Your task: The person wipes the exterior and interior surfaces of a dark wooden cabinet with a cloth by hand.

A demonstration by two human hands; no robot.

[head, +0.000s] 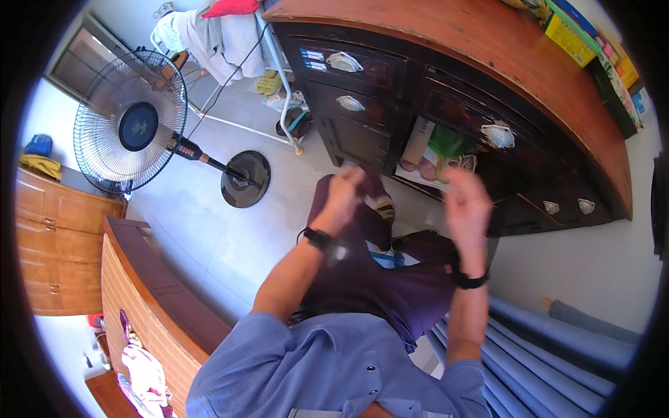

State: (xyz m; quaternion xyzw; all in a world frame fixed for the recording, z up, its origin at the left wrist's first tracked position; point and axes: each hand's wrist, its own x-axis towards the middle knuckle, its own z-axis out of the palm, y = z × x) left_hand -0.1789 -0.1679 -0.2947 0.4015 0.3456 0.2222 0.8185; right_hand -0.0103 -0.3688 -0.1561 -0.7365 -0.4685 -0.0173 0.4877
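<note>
My left hand (346, 192), with a dark watch on its wrist, is above my dark trousers (360, 282) with its fingers curled. My right hand (469, 204) is raised before the dark wooden cabinet (360, 138); a black band circles its wrist. Motion blurs both hands, and I cannot tell whether either holds anything. Between them and the cabinet is an uncovered lower compartment with pink footwear (427, 170), a green plastic bag (448, 142) and a pale box (418, 138). My shoe (385, 211) rests on the floor close to the cabinet.
A pedestal fan (138, 125) stands on its round base (245, 178) at the left. Behind it is a white clothes rack (251, 128) with cloths. A bed (151, 292) lies at the lower left, grey-blue curtains (538, 355) at the lower right. Boxes (572, 39) sit atop the cabinet.
</note>
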